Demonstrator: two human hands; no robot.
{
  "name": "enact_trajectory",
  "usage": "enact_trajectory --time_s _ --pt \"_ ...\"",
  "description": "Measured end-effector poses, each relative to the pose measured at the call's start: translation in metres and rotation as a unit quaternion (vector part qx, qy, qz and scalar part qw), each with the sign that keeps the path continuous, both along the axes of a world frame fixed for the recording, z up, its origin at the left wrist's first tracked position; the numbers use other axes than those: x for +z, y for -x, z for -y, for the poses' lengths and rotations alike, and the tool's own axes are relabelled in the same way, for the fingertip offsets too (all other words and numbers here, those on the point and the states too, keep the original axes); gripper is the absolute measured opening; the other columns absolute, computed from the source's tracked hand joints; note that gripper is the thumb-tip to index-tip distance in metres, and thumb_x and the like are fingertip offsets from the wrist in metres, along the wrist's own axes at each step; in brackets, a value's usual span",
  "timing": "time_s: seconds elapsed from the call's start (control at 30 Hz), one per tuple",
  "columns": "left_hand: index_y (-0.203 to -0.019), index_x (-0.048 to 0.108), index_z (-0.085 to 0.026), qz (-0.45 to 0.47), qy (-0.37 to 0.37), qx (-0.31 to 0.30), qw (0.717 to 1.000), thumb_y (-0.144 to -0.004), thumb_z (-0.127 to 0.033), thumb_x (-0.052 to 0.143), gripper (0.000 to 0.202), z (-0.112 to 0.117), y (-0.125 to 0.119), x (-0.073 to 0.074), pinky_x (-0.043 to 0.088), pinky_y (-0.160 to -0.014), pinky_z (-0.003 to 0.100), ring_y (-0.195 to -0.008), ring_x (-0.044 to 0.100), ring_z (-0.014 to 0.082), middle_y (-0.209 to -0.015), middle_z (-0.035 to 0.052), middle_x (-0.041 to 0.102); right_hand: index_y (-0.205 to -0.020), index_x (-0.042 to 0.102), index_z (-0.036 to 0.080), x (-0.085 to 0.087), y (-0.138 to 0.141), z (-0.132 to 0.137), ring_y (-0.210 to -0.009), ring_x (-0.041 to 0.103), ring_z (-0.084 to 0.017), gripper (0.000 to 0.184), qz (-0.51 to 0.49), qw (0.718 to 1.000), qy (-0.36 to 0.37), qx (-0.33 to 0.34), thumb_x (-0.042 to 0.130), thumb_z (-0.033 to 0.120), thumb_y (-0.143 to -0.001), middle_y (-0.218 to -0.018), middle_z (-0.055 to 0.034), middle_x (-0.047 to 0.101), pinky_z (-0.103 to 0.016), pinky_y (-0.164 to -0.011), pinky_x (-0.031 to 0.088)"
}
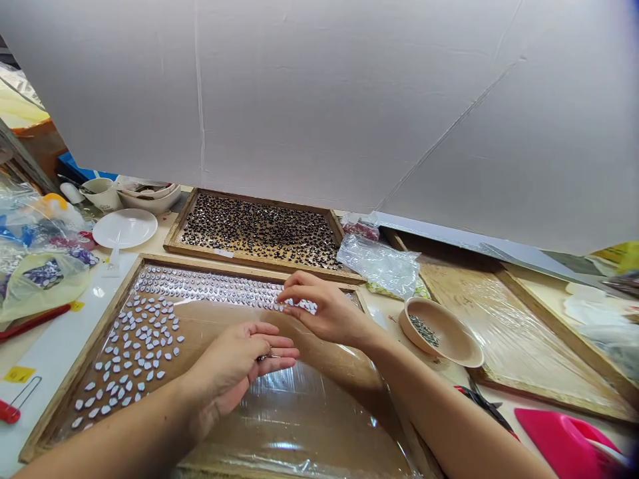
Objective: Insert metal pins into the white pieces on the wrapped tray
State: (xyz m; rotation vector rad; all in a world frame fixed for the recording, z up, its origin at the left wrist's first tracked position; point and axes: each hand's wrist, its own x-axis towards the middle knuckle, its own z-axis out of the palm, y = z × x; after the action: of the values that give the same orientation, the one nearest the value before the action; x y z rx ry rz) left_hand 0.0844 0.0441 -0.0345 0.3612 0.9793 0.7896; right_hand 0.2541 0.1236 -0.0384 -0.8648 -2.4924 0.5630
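A wood-framed tray (90, 346) covered with clear film lies in front of me. Loose white petal-shaped pieces (134, 346) are scattered over its left side. Along its far edge run close rows of similar white pieces with small dark centres (200, 283). My left hand (239, 362) is held palm up above the tray's middle, its fingers partly curled around a few small metal pieces (265, 354). Over the right end of the rows, my right hand (324, 309) has thumb and fingertips brought together in a pinch. Whatever sits between those fingertips is too small to make out.
Behind stands a second framed tray (174, 238) of small dark pieces. To the right are a tan bowl (456, 336) with small metal pieces, a film-covered frame (524, 332), scissors (486, 406) and a pink object (564, 436). A white plate (124, 228) and plastic bags (40, 286) lie left.
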Motion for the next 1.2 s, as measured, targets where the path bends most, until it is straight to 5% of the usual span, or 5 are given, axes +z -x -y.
enact_trajectory --time_s 0.17,0.33,0.6,0.9,1.2 --pt "-0.089 0.061 -0.007 0.031 -0.045 -0.018 0.998 -0.078 -0.005 0.051 0.016 -0.001 -0.001 0.002 0.047 -0.084 0.028 -0.082 0.061 0.0133 -0.096 0.0136 0.065 -0.082 0.061 0.016 0.013 0.007 0.021 -0.075 0.051 -0.013 0.009 -0.011 0.992 0.088 0.089 0.055 0.011 -0.079 -0.082 -0.0032 0.053 -0.026 -0.068 0.043" --pt "-0.086 0.064 -0.008 0.023 -0.052 -0.026 0.998 -0.076 -0.007 0.054 0.014 -0.001 0.001 0.005 0.047 -0.08 0.025 -0.081 0.058 0.0118 -0.094 0.0114 0.064 -0.077 0.06 0.017 0.007 0.014 0.03 -0.074 0.049 -0.013 0.009 0.013 0.996 0.051 0.075 0.053 0.01 -0.079 -0.08 -0.0033 0.054 -0.029 -0.07 0.041" --pt "-0.084 0.062 -0.004 0.059 -0.019 0.007 0.998 -0.078 -0.007 0.046 0.017 -0.001 0.003 0.002 0.048 -0.086 0.037 -0.082 0.062 0.018 -0.088 0.0145 0.065 -0.075 0.052 0.016 0.006 0.009 0.024 -0.074 0.047 -0.013 0.01 -0.064 0.992 0.088 0.063 0.047 0.008 -0.078 -0.078 -0.0026 0.05 -0.026 -0.067 0.041" --pt "-0.088 0.053 -0.006 0.011 0.006 -0.025 1.0 -0.068 0.005 0.046 0.023 0.002 0.004 0.0 0.046 -0.09 0.039 -0.087 0.066 0.0243 -0.092 0.0194 0.065 -0.076 0.054 0.015 -0.014 0.0 0.004 -0.074 0.042 -0.016 0.011 0.16 0.978 -0.129 -0.034 0.045 0.008 -0.077 -0.084 -0.0073 0.05 -0.028 -0.067 0.031" --pt "-0.085 0.054 -0.008 -0.006 0.011 -0.032 0.999 -0.071 -0.002 0.05 0.015 0.002 0.001 0.0 0.047 -0.088 0.039 -0.083 0.066 0.023 -0.089 0.0179 0.066 -0.075 0.054 0.014 -0.018 0.007 0.003 -0.074 0.039 -0.017 0.013 0.234 0.955 -0.179 -0.015 0.044 0.008 -0.079 -0.082 -0.0072 0.05 -0.03 -0.071 0.027"
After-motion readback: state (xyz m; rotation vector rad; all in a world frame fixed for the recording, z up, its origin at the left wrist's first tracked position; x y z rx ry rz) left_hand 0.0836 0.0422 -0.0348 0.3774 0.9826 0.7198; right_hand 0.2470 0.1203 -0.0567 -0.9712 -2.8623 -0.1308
